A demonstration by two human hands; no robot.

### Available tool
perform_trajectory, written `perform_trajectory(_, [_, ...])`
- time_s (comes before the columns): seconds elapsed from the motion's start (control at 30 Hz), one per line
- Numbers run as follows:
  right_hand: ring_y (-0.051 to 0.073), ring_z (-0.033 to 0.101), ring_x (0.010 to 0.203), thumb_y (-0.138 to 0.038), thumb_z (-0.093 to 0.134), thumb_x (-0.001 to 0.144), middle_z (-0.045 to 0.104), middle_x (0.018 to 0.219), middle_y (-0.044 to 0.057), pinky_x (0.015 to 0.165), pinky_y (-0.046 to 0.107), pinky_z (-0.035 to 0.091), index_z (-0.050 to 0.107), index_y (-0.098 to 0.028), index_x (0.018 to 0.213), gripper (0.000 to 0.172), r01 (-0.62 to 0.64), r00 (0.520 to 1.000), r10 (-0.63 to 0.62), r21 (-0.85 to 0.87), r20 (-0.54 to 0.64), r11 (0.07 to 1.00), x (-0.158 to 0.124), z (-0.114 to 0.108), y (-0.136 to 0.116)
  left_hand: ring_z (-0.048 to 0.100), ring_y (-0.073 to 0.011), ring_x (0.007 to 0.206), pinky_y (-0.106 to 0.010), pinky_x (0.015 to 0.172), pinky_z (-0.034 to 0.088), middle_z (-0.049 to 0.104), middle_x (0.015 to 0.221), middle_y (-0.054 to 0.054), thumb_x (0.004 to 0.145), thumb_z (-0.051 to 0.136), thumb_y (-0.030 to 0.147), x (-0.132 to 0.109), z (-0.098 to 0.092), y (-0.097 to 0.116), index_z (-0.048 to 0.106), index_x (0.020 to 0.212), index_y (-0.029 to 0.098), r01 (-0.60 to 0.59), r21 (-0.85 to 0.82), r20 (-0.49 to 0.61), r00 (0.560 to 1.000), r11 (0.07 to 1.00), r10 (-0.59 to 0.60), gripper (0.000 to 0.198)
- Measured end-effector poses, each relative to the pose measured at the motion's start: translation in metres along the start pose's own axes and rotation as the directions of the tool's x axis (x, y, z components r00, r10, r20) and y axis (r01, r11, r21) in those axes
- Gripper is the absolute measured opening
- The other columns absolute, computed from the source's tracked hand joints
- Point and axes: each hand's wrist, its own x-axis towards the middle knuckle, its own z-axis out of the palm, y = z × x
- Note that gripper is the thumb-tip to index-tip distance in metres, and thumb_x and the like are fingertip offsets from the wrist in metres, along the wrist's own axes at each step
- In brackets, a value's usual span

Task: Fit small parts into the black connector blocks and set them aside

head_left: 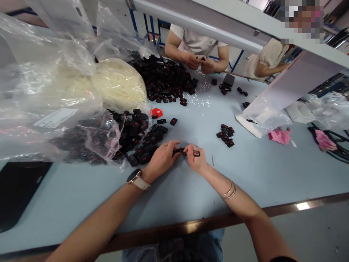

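Observation:
My left hand [163, 157] is closed, pinching a small black plastic part [177, 150] between thumb and fingers. Close against it, my right hand [195, 160] is wrapped round a slim dark tool [196, 153], whose rounded end pokes out of the fist; its tip meets the black part, and its kind I cannot make out. Left of my hands lies a heap of black plastic parts [147, 143] with red marks, partly in a clear bag. A smaller cluster of such parts [225, 135] lies to the right.
A big clear bag [120, 83] of pale pieces stands at the left, beside another black heap [166, 78]. Tiny white bits [200, 98] are scattered mid-table. Pink gloves [280, 135] lie right. Across the table [261, 171], a co-worker's hands [200, 63] hold a small black piece.

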Motion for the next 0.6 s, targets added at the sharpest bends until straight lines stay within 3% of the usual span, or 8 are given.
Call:
perform_trajectory(0.23, [0.011,0.052,0.049,-0.044,0.019,0.097,0.056,0.056,0.001,0.051,0.024,0.043,0.059,-0.020,0.070,0.054,0.024,0.995,-0.019,0.053,-0.095,0.998,-0.0032,0.0003,0.0082,0.067,-0.0215,0.078,-0.033,0.068,0.053,0.067,0.084,-0.005,0.086,0.057,0.021,0.0010,-0.0018,0.0016,0.045,0.109,0.019,0.046,-0.012,0.031,0.998,0.999,-0.046,0.026])
perform_trajectory(0.6, [0.012,0.052,0.050,-0.043,0.020,0.097,0.056,0.057,0.001,0.054,0.024,0.044,0.060,-0.020,0.070,0.054,-0.047,0.998,0.048,0.035,-0.041,0.998,-0.0018,-0.0012,0.0044,0.067,-0.0211,0.077,-0.033,0.068,0.054,0.068,0.084,-0.004,0.085,0.059,0.019,0.0010,-0.0012,0.0006,0.045,0.108,0.019,0.040,-0.001,0.029,0.999,0.999,-0.039,0.027])
